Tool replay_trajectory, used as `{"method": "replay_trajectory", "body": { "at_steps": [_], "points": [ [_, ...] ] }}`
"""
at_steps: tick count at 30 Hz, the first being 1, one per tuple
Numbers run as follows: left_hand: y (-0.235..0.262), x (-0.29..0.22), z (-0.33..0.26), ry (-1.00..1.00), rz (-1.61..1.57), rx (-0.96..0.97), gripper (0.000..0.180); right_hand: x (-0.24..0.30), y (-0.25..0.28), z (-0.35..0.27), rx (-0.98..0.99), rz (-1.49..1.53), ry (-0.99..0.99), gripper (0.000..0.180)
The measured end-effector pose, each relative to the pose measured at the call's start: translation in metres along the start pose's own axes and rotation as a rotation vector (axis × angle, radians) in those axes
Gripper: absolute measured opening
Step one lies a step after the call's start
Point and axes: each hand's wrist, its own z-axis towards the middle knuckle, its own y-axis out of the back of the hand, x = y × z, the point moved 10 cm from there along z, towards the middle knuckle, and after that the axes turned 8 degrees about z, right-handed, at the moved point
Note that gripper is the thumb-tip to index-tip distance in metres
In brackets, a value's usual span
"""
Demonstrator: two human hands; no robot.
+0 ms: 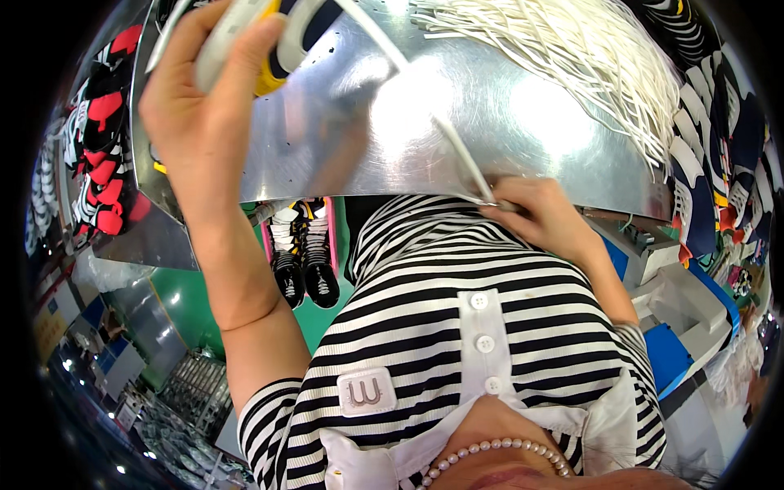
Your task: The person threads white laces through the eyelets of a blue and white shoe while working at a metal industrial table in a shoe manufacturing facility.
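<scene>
Shoe lacing at metal bench (pixel 523 139), one lace being threaded.
Left hand (pixel 204 114) clamped around white-and-yellow shoe (pixel 245 33), raised at upper left; white lace (pixel 425 106) runs taut from it to right hand (pixel 543 214), fingers pinched on its tip at bench edge. Lacing judged partly done. Heap of loose laces (pixel 572 49) waits at upper right.
</scene>
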Motion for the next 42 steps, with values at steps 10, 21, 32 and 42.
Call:
{"method": "replay_trajectory", "body": {
  "at_steps": [10, 21, 32, 42],
  "points": [
    [-0.109, 0.051, -0.061, -0.099, 0.475, 0.710, 0.030, 0.013, 0.059, 0.044, -0.379, 0.370, 0.052, 0.017],
    [-0.136, 0.017, -0.049, -0.211, 0.704, 0.720, 0.030, 0.032, 0.081, 0.131, -0.404, 0.601, 0.233, 0.018],
    [-0.138, 0.019, -0.043, -0.380, 0.794, 0.316, 0.027, -0.005, 0.060, 0.067, -0.503, 0.364, 0.110, 0.027],
    [-0.138, 0.014, -0.044, -0.471, 0.728, 0.269, 0.027, 0.001, 0.051, 0.076, -0.438, 0.290, 0.161, 0.015]
  ]
}}
